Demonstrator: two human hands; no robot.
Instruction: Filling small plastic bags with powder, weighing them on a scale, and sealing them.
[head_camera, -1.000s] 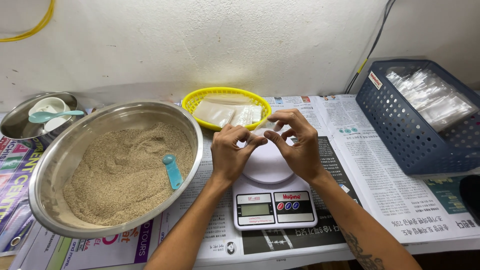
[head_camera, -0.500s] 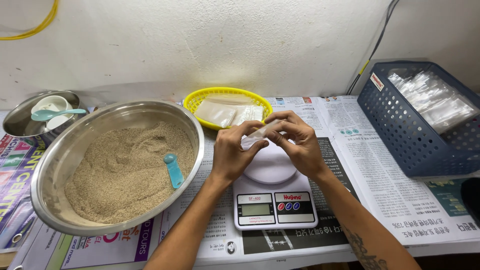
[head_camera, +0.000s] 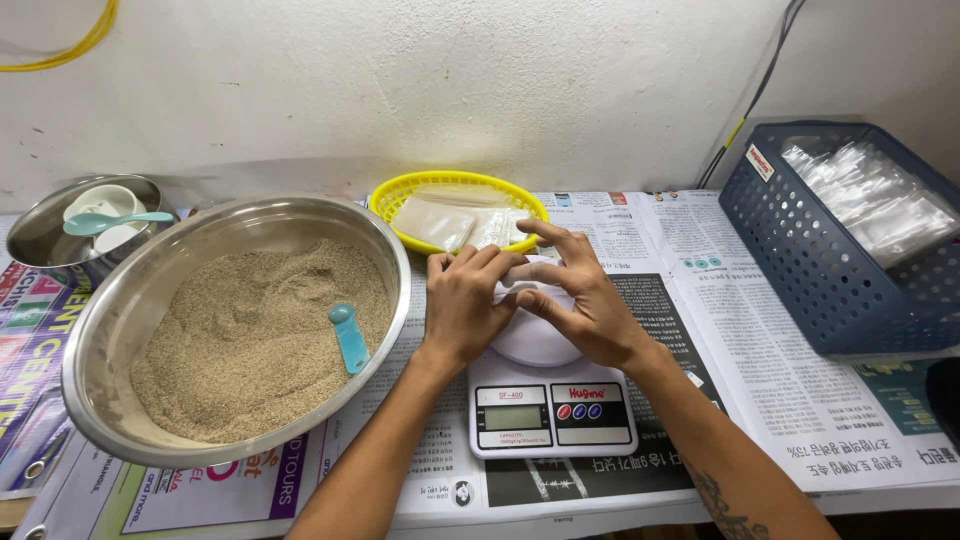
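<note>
Hands: left hand (head_camera: 468, 300) and right hand (head_camera: 578, 300) have dropped from mid-air, fingers pinching a small clear pouch (head_camera: 520, 290) | Where: pouch now right above the white scale (head_camera: 550, 400) dish | Meaning: it looks about to be weighed | Nearby: steel bowl (head_camera: 120, 400) of grain, blue scoop (head_camera: 348, 335) unmoved.

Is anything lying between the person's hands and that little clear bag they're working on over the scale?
No. Both the left hand and the right hand already touch the small clear bag, just above the white scale.
</note>
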